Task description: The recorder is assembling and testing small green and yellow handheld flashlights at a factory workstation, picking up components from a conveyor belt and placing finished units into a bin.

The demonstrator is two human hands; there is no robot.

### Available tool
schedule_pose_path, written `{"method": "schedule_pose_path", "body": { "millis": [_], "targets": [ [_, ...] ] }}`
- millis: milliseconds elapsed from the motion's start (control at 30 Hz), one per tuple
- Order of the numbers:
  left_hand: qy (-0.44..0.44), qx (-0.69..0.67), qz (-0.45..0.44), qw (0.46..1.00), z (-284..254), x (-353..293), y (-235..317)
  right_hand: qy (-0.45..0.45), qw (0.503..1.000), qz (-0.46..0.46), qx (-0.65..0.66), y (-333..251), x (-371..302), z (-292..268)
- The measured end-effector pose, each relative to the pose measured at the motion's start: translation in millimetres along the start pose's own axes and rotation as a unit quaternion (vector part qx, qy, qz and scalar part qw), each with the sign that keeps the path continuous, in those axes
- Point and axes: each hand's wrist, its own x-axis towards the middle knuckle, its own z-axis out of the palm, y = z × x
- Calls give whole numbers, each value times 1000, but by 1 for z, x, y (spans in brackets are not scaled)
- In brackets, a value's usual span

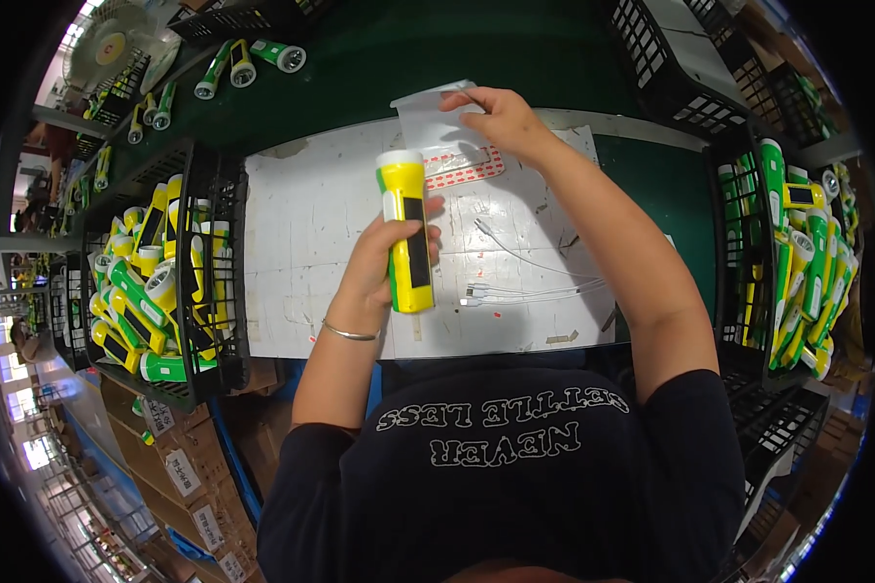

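Gripping a flashlight (416,262) over the middle of the white board (301,233)
Yellow with green sides, white-rimmed head, dark panels down its face — the left hand (367,260) wraps it; the right hand (504,119) pinches translucent plastic film (420,119) at the board's far edge.

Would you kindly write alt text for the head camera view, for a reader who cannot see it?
A bare left hand holds a yellow-and-green flashlight over a white work surface, while the right hand touches a translucent sheet. White cables lie on the surface, and black crates filled with similar flashlights stand to the left and right.
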Motion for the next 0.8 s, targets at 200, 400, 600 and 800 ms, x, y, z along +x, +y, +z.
{"method": "schedule_pose_path", "body": {
  "millis": [200,400,600,800],
  "targets": [
    [28,2,75,997,-10,29,22,-119,947,62,-292,5,8,9],
    [-3,-24,60,998,-22,40,17,-223,884,105,-396,-12,8,28],
    [2,-44,55,998,-30,41,23,-232,900,18,-370,-5,8,34],
    [-1,-49,45,998,-33,42,26,-237,914,-4,-328,-1,1,42]
  ]
}}
